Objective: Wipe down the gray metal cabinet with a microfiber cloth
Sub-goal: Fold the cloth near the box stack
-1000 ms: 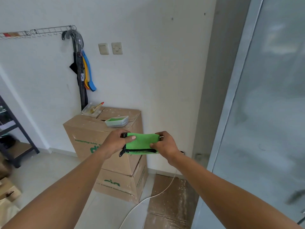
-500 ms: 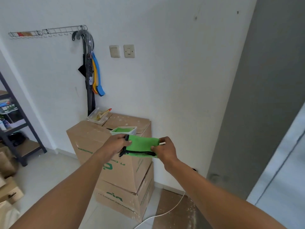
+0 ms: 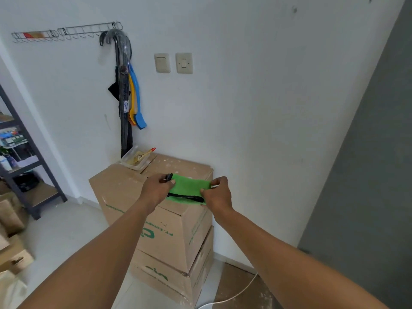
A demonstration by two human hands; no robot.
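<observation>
Both my hands were out in front, holding the green microfiber cloth (image 3: 189, 188) folded flat between them. My left hand (image 3: 156, 190) pinched the cloth's left end, thumb on top, fingers curled under near the black edge trim. My right hand (image 3: 219, 194) pinched the right end the same way, fingers curled round the edge. The cloth was stretched level between the two hands, black-trimmed edge toward me.

Directly below and beyond the hands sat the upper cardboard box (image 3: 160, 210), stacked on a second box (image 3: 174, 270); I couldn't tell whether the cloth touched the top box or hung just above it. Beyond my left hand, a clear tray with a paintbrush (image 3: 142, 155) sat on the back of the top box. Further up from the left hand, a black umbrella (image 3: 123, 90) and blue and yellow brushes (image 3: 137, 101) hung from a wire hook rack (image 3: 89, 30); two wall switches (image 3: 174, 63) were beside them.

Far right of my right hand, the gray metal cabinet (image 3: 374, 166) filled the frame edge, well apart from the cloth. A white cable (image 3: 236, 294) ran on the floor below my right forearm. A dark shelf unit (image 3: 24, 157) stood far left of my left hand.
</observation>
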